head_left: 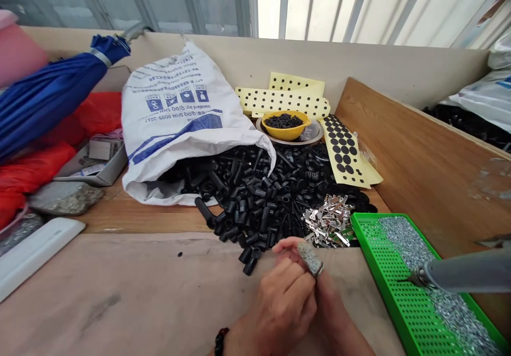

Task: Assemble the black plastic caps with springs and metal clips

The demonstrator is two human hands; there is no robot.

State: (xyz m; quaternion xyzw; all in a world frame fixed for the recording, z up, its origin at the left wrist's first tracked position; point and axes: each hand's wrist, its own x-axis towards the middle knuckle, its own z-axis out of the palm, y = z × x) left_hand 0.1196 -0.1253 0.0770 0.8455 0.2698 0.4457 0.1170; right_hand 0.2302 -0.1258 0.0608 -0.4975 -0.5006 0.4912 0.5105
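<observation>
My left hand (285, 297), with a dark bead bracelet at the wrist, is closed and lies in front of my right hand (329, 295). The two hands touch. A worn grey finger cover (310, 258) sits on one finger of my right hand, whose fingers are curled. Whatever lies between them is hidden. Just beyond the hands spreads a pile of black plastic tube-shaped parts (243, 215). Thin shiny metal strips (329, 220) are heaped at its right end.
At right, a green perforated tray (383, 260) holds small silver pieces, with a grey screwdriver-like tool (467, 271) above it. Behind stand a white sack (171, 100), a yellow bowl (284, 132) and black-dotted sticker sheets (281, 100). A blue umbrella (51, 98) and a stone (66, 197) are left.
</observation>
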